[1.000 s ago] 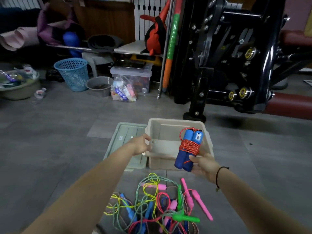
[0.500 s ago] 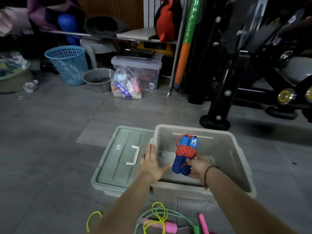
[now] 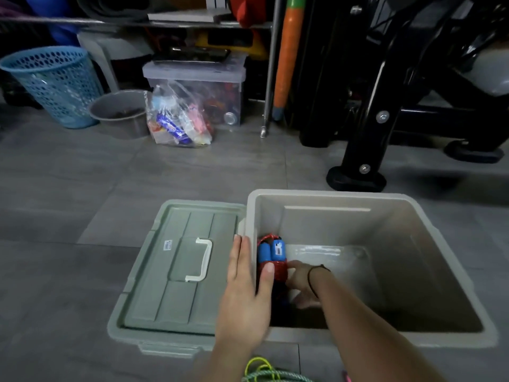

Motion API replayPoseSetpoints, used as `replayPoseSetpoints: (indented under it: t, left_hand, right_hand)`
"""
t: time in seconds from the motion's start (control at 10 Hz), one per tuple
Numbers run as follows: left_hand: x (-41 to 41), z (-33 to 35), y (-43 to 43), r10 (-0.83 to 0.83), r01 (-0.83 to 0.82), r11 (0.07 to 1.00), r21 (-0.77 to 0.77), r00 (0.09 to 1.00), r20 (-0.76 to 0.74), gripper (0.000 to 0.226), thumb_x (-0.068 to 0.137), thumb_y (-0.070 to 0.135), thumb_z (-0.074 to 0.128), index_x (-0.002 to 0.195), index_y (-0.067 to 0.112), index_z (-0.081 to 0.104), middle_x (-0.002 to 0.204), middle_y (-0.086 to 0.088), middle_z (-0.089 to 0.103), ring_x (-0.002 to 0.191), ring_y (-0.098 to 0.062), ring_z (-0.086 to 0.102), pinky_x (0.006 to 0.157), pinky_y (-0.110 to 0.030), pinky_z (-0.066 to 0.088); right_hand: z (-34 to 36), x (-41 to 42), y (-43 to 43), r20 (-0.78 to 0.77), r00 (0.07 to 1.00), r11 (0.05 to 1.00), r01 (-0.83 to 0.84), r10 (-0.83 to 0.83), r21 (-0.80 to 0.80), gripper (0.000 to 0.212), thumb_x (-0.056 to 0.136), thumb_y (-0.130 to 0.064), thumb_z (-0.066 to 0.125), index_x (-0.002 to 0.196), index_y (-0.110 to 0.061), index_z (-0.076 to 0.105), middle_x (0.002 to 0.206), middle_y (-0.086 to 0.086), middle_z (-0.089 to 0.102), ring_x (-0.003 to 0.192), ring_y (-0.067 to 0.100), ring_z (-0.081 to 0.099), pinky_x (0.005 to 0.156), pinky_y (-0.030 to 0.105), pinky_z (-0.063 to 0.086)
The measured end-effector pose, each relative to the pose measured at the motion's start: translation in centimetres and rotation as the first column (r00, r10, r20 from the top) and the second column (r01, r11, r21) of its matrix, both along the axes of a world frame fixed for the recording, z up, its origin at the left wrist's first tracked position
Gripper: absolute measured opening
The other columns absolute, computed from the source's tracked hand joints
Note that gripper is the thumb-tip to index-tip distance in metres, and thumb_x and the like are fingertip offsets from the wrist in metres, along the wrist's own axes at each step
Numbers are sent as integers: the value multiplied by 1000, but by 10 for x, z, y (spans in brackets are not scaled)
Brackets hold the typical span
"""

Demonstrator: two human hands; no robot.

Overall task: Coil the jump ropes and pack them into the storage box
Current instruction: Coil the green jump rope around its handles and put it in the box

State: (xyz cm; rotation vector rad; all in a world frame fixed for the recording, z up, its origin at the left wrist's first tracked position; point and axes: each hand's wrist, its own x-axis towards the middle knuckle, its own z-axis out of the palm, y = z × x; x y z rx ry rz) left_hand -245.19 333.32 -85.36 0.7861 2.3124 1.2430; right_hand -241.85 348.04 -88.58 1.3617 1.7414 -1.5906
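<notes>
Holding the coiled jump rope [image 3: 271,256] low against the left wall of the storage box [image 3: 330,196], lower centre of frame, I judge it is being tucked to one side to leave room for more. My left hand [image 3: 243,296] lies flat and straight-fingered over the left rim with its thumb inside, probably to steady the box. My right hand [image 3: 301,288] curls round the bundle's lower end, just right of that thumb.

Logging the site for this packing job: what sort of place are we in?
Probably a gym storeroom or home gym: a black exercise-machine frame stands on the tiled floor, with a cluttered shelf, blue basket and clear bin behind.
</notes>
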Motion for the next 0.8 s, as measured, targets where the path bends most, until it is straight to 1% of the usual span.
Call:
replayPoseSetpoints:
  t: [0.1,0.2,0.3,0.4,0.5,0.6,0.7,0.8]
  left_hand:
    - [2,5,-1,2,-2,1000,-20,1000,13,60,96,48,31,149,40,4,151,34,-8,102,39,-2,98,-12,12]
    - [3,9,-1,13,-12,999,-29,1000,4,58,98,45,30,150,38,6,152,33,-7,111,21,12,95,-14,16]
    - [0,9,0,-21,22,998,-53,1000,18,57,99,42,31,150,33,7,155,27,-6,117,18,11,97,-12,13]
    - [-7,10,-12,-38,39,999,-8,999,29,57,100,35,35,151,21,11,159,10,0,133,12,2,106,-9,-1]
    - [-2,15,-41,87,-86,996,-21,996,35,55,101,29,38,150,14,18,159,1,12,144,-6,8,111,-14,0]
    - [33,18,-82,254,-255,967,-5,959,126,52,100,26,40,149,12,24,156,-5,22,145,-17,17,118,-27,9]
    - [78,13,-130,294,-283,956,-83,929,223,50,100,27,41,148,17,28,154,-7,27,143,-21,24,116,-31,17]
    - [121,-2,-169,292,-240,948,-210,917,271,49,100,33,40,146,19,33,150,-7,36,138,-26,33,110,-32,23]
  right_hand:
    - [12,0,5,152,967,949,-233,203,212,43,98,-24,43,138,-8,40,140,14,46,119,26,51,93,30,43]
    - [18,8,11,301,911,898,-362,283,250,41,97,-32,41,127,-5,48,130,13,56,101,26,62,83,32,49]
    - [39,24,15,215,954,904,-272,208,331,36,95,-31,40,116,-6,56,116,13,64,85,26,66,70,29,51]
    - [63,56,1,-51,983,816,-119,179,566,25,94,-24,46,110,-15,63,108,9,68,85,23,62,74,28,47]
    - [93,102,-43,-405,896,799,106,180,591,24,91,-7,52,111,-13,63,97,6,69,91,21,64,83,18,45]
    - [108,157,-100,-554,813,753,250,178,608,30,85,8,51,105,-9,65,95,-1,66,86,6,60,80,5,42]
    - [89,206,-147,-517,842,723,261,154,640,32,82,8,53,99,-15,68,95,-1,68,83,5,60,80,9,45]
    - [65,239,-182,-427,901,843,166,82,511,26,86,3,54,103,-13,66,100,1,67,92,7,59,88,15,45]
